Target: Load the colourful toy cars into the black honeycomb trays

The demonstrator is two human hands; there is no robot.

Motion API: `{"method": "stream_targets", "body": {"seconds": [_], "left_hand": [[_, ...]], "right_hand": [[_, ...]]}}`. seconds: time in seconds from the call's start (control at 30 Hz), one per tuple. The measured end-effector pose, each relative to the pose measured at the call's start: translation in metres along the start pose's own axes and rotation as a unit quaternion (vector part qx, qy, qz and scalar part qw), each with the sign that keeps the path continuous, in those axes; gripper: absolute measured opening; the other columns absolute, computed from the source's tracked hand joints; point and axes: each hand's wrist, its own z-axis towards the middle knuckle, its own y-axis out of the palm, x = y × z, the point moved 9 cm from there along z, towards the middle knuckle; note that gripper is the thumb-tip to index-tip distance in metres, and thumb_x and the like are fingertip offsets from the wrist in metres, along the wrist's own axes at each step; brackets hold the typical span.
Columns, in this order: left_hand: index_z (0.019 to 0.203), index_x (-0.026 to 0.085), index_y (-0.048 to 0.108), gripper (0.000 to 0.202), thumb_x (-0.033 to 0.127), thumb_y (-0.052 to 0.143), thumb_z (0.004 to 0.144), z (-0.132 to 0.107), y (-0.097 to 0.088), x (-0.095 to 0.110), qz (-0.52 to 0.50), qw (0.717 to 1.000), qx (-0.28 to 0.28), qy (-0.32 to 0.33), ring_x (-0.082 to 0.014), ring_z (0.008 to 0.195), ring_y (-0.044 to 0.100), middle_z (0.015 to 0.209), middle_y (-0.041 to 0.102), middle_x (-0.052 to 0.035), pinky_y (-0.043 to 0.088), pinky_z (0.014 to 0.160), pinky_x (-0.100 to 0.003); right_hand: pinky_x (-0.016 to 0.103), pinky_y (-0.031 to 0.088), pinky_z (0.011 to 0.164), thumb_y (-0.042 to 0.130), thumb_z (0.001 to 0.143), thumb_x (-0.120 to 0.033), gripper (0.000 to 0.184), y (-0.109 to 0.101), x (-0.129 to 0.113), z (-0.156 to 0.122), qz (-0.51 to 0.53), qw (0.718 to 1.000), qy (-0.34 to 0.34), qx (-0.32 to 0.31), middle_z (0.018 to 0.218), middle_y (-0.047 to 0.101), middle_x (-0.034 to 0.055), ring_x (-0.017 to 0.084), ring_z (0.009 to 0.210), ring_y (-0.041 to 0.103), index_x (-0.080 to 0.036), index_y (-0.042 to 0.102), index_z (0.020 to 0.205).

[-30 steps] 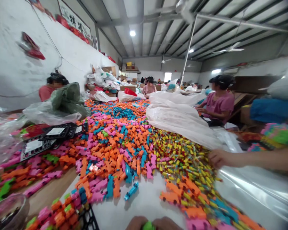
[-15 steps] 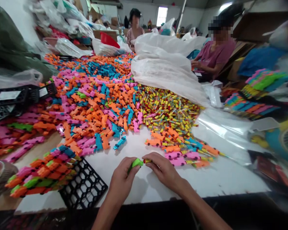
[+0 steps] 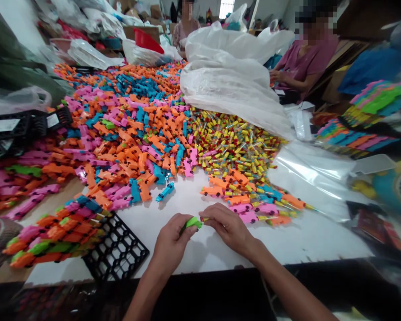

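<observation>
Between the thumb and fingers of my left hand is a green toy car. My right hand pinches a small yellow-and-red tube, mostly covered by the fingers. The tube's end meets or nearly meets the car's end; whether they are joined I cannot tell. Just beyond my hands, a blue toy car lies alone on the white tabletop. Orange, pink and blue cars with tubes attached lie in a cluster behind my right hand.
A large heap of toy cars covers the left and back, beside a pile of yellow-labelled tubes. A black honeycomb tray holds rows of cars at front left. Plastic sheeting drapes behind. Two people sit across the table.
The view has tipped down slightly. My hands still hold the car and tube end to end, and the green car has turned a little, showing more of its side.
</observation>
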Motion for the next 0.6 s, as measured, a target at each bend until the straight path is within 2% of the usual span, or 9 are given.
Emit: {"method": "stream_targets", "body": {"seconds": [0.07, 0.23, 0.33, 0.47, 0.6], "left_hand": [[0.091, 0.02, 0.065, 0.024, 0.037, 0.05, 0.085, 0.001, -0.001, 0.001, -0.005, 1.0, -0.002, -0.007, -0.0164, 0.078, 0.056, 0.079, 0.058, -0.0015, 0.045, 0.071, -0.027], [0.086, 0.02, 0.066, 0.022, 0.036, 0.053, 0.08, 0.002, -0.004, -0.002, 0.005, 1.0, 0.008, -0.024, -0.0165, 0.076, 0.055, 0.078, 0.059, -0.0017, 0.043, 0.069, -0.027], [0.083, 0.019, 0.066, 0.022, 0.038, 0.056, 0.076, -0.002, -0.003, -0.015, -0.043, 0.996, 0.015, -0.075, -0.0143, 0.065, 0.051, 0.072, 0.058, 0.0001, 0.04, 0.062, -0.026], [0.074, 0.016, 0.064, 0.025, 0.04, 0.059, 0.071, -0.009, 0.008, -0.036, -0.15, 0.975, -0.001, -0.162, -0.0114, 0.055, 0.044, 0.056, 0.049, 0.0037, 0.034, 0.055, -0.025], [0.07, 0.016, 0.062, 0.025, 0.041, 0.06, 0.068, -0.014, 0.018, -0.043, -0.153, 0.969, -0.03, -0.19, -0.011, 0.051, 0.042, 0.05, 0.045, 0.0052, 0.033, 0.053, -0.025]], "right_hand": [[0.032, 0.051, 0.08, 0.052, 0.094, -0.019, 0.018, -0.001, 0.004, -0.001, 0.015, 1.0, 0.012, 0.009, 0.094, 0.066, 0.0058, 0.017, 0.091, 0.06, -0.022, 0.061, 0.109], [0.03, 0.052, 0.077, 0.049, 0.095, -0.018, 0.02, 0.01, 0.001, -0.003, 0.015, 1.0, 0.01, -0.023, 0.096, 0.063, 0.0072, 0.017, 0.091, 0.059, -0.021, 0.06, 0.111], [0.031, 0.051, 0.075, 0.045, 0.095, -0.016, 0.022, 0.015, -0.01, -0.005, -0.036, 0.998, -0.032, -0.041, 0.097, 0.062, 0.0088, 0.018, 0.091, 0.057, -0.02, 0.057, 0.113], [0.034, 0.047, 0.073, 0.05, 0.094, -0.02, 0.017, 0.026, -0.021, -0.012, -0.136, 0.985, -0.086, -0.057, 0.093, 0.062, 0.0102, 0.02, 0.084, 0.055, -0.017, 0.056, 0.109], [0.032, 0.042, 0.066, 0.046, 0.096, -0.02, 0.011, 0.04, -0.022, -0.022, -0.191, 0.974, -0.114, -0.053, 0.079, 0.06, 0.0061, 0.018, 0.073, 0.052, -0.017, 0.057, 0.098]]}}
